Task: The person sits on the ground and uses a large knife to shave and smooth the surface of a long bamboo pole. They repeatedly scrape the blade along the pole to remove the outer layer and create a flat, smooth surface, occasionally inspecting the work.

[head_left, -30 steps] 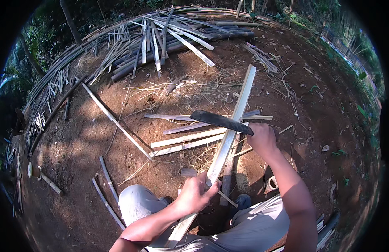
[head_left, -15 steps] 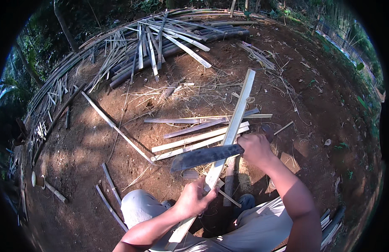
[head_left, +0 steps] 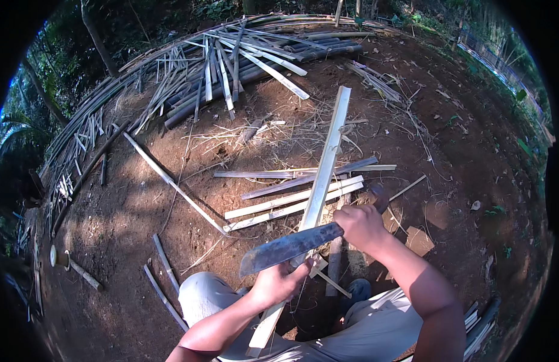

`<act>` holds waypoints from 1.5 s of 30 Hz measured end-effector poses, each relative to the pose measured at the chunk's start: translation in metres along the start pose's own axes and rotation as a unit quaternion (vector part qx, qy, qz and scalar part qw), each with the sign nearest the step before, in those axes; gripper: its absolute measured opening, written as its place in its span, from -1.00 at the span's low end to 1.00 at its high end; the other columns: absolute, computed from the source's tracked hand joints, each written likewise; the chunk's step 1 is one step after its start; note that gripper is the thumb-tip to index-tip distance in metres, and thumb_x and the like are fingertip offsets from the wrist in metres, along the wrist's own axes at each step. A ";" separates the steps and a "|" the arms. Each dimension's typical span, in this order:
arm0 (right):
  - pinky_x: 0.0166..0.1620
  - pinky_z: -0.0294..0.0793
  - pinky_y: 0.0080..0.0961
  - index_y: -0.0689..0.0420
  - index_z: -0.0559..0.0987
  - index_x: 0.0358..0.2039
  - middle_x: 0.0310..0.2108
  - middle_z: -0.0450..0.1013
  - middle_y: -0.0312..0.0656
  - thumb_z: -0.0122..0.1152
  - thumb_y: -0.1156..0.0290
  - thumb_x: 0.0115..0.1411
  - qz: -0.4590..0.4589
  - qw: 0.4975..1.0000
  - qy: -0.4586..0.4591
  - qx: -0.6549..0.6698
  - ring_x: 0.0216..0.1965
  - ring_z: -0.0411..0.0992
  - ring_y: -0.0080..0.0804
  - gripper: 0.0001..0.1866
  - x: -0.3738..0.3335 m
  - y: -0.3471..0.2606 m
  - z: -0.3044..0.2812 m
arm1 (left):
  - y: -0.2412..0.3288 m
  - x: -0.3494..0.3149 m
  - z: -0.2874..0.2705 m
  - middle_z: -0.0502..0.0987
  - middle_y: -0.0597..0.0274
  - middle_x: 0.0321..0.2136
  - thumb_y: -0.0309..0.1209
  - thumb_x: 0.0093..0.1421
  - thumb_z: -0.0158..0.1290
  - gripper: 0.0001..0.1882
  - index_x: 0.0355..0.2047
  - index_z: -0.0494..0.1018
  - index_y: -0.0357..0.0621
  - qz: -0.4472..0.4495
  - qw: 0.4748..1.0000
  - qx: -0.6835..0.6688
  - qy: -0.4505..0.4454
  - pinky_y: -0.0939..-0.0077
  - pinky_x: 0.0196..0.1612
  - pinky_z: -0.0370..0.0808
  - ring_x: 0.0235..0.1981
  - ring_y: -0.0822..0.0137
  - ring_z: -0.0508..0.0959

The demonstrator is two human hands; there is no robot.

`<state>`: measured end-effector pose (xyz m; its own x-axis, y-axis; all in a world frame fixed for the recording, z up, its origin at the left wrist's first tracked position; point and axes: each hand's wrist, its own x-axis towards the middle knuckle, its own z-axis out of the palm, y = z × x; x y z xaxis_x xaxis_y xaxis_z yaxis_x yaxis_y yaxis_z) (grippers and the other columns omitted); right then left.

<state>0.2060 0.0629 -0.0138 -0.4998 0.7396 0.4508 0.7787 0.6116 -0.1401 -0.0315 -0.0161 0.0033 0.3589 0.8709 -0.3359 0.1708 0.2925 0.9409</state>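
Machete [head_left: 291,248] and strip have both shifted: since half a second ago the blade has slid nearer the person, and the far end of the bamboo strip [head_left: 325,172] has swung somewhat left.

From the head camera, the strip passes above the loose slats [head_left: 261,206] on the ground, its near end toward the person and its far end beyond them. Its long axis runs away from the lap, leaning right; the blade crosses it on the near side of the slats, tip pointing left.

Nearer the person than the slats, the left hand [head_left: 278,285] has its fingers closed around the strip; blade and hand cover part of it, and the fingers' undersides are hidden. The right hand [head_left: 365,228], just nearer than the slats' right ends, grips the machete handle, mostly covered. Both forearms [head_left: 415,277] are cut off below.

Brown soil [head_left: 472,259] spreads right of the slats; left of them lies a long pole [head_left: 171,180], its near end beside theirs. Well beyond, overlapping pieces in the bamboo pile [head_left: 225,78] are hard to separate.
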 end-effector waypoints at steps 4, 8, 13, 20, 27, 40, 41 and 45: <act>-0.22 0.53 -0.04 0.22 0.62 -0.40 -0.47 0.53 0.14 0.15 0.47 0.09 0.408 0.908 -0.006 -0.095 -0.35 0.53 0.16 -0.87 0.011 0.096 -0.043 | 0.007 -0.015 0.012 0.40 0.34 -0.77 -0.31 0.30 0.08 -0.71 -0.20 0.39 -0.35 -0.002 0.998 0.032 -0.051 0.52 -0.71 0.33 -0.79 0.54 0.40; -0.15 0.52 -0.02 0.22 0.59 -0.38 -0.41 0.54 0.13 0.18 0.45 0.09 0.355 0.928 -0.090 -0.071 -0.28 0.54 0.15 -0.87 0.007 0.063 -0.035 | -0.001 -0.009 0.004 0.37 0.38 -0.78 -0.29 0.30 0.09 -0.70 -0.22 0.39 -0.35 -0.011 0.999 0.022 -0.040 0.56 -0.74 0.30 -0.83 0.54 0.36; -0.28 0.55 -0.04 0.20 0.56 -0.49 -0.47 0.54 0.07 0.13 0.56 -0.03 0.181 0.978 0.052 -0.092 -0.41 0.55 0.10 -0.93 0.000 0.098 -0.011 | 0.006 -0.017 0.012 0.36 0.37 -0.77 -0.27 0.32 0.07 -0.67 -0.20 0.36 -0.37 -0.006 0.996 0.067 -0.064 0.55 -0.76 0.30 -0.83 0.54 0.36; -0.23 0.51 -0.13 0.26 0.57 -0.52 -0.46 0.53 0.15 0.21 0.43 0.01 0.501 0.859 0.073 -0.076 -0.29 0.54 0.11 -0.86 -0.052 0.186 -0.020 | 0.013 -0.021 0.005 0.37 0.38 -0.71 -0.31 0.32 0.07 -0.77 -0.31 0.36 -0.23 0.019 0.992 -0.080 -0.094 0.59 -0.74 0.28 -0.81 0.56 0.34; -0.27 0.48 -0.13 0.22 0.48 -0.62 -0.57 0.49 0.10 0.28 0.40 -0.04 0.466 0.881 0.074 0.037 -0.39 0.51 0.13 -0.80 -0.015 0.133 -0.034 | 0.029 0.013 0.010 0.49 0.25 -0.59 -0.33 0.30 0.10 -0.79 -0.25 0.34 -0.17 -0.051 0.973 -0.216 -0.057 0.63 -0.75 0.31 -0.82 0.51 0.34; -0.31 0.53 -0.10 0.13 0.53 -0.48 -0.51 0.51 -0.09 0.15 0.50 -0.05 0.048 0.991 -0.122 -0.001 -0.42 0.55 -0.02 -0.93 0.022 -0.026 -0.009 | 0.007 0.042 0.022 0.33 0.45 -0.66 -0.21 0.34 0.03 -0.75 -0.33 0.38 -0.14 -0.098 0.985 -0.142 0.018 0.56 -0.63 0.19 -0.68 0.60 0.25; -0.33 0.54 -0.11 0.14 0.53 -0.49 -0.51 0.51 -0.07 0.12 0.49 -0.01 0.044 0.992 -0.121 -0.001 -0.44 0.56 -0.03 -0.94 0.021 -0.028 -0.007 | 0.002 0.041 0.023 0.36 0.43 -0.64 -0.21 0.34 0.03 -0.73 -0.32 0.39 -0.17 -0.068 0.993 -0.090 0.036 0.56 -0.61 0.21 -0.65 0.60 0.27; -0.35 0.51 -0.11 0.16 0.54 -0.54 -0.55 0.50 0.00 0.14 0.51 0.00 0.182 0.981 -0.067 0.012 -0.44 0.52 0.08 -0.96 0.035 0.008 0.001 | 0.000 0.028 0.032 0.47 0.23 -0.61 -0.20 0.31 0.07 -0.63 -0.22 0.40 -0.35 0.021 0.996 0.002 0.087 0.44 -0.45 0.38 -0.55 0.49 0.40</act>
<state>0.1945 0.0937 0.0002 -0.2365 0.9396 0.2473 0.9067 0.3049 -0.2915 0.0077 -0.0045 -0.0070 0.2023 0.9377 -0.2825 0.1633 0.2521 0.9538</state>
